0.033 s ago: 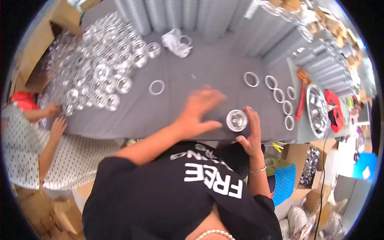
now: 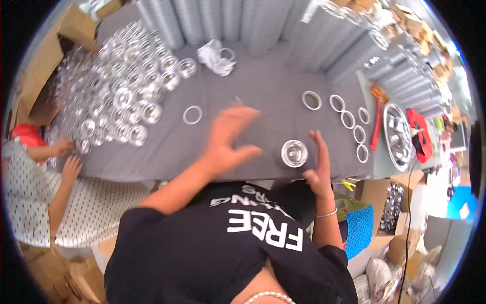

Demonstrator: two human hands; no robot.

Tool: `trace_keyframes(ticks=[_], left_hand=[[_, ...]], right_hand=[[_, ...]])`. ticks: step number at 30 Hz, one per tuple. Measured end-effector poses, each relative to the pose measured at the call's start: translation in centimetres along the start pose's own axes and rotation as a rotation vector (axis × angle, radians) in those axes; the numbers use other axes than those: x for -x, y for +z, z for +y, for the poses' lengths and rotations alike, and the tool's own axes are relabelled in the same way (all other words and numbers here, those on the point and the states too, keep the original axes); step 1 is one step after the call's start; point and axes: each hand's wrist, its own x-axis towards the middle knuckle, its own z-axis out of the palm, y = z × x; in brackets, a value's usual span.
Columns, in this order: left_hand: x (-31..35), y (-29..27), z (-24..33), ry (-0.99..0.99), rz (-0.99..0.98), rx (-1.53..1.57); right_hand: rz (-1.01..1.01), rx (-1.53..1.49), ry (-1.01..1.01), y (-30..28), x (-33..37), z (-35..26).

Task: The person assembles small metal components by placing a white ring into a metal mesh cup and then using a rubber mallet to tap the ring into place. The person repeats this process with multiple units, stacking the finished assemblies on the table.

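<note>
A small round shiny metal cup [image 2: 294, 153] with a flared rim stands by itself near the table's front edge. Just right of it is my right hand [image 2: 320, 169], fingers raised and apart, a narrow gap between them and the rim. My left hand [image 2: 226, 138], slightly blurred, hovers over the cloth to the left of the cup with thumb and fingers spread and nothing in them. Beyond my left hand lies a flat pale ring [image 2: 192, 115]. Several similar rings [image 2: 348, 119] lie to the right of my right hand.
A dense group of shiny metal cups [image 2: 132, 112] covers the table's left side. Tall grey stacks [image 2: 230, 20] line the back, near a crumpled white cloth [image 2: 215, 58]. A metal tray [image 2: 397, 137] stands at the right. At the far left are another person's hands [image 2: 68, 157].
My left hand has moved left, away from the metal cup. My right hand has parted slightly from the cup's right side. The whole view has shifted a little.
</note>
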Motion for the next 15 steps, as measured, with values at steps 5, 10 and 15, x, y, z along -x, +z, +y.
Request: trace_keyframes(ticks=[5, 10, 15], left_hand=[[4.3, -10.9, -6.6, -0.373, 0.338, -1.037], [5.1, -13.4, -9.4, -0.486, 0.120, -1.126], [2.4, -11.9, -6.5, -0.554, 0.141, -0.547]], right_hand=[[0.225, 0.145, 0.398, -1.1, -5.8, 5.2], [0.220, 0.567, 0.136, 3.5, -11.5, 10.2], [0.251, 0.370, 0.240, 2.4, -10.8, 8.9]])
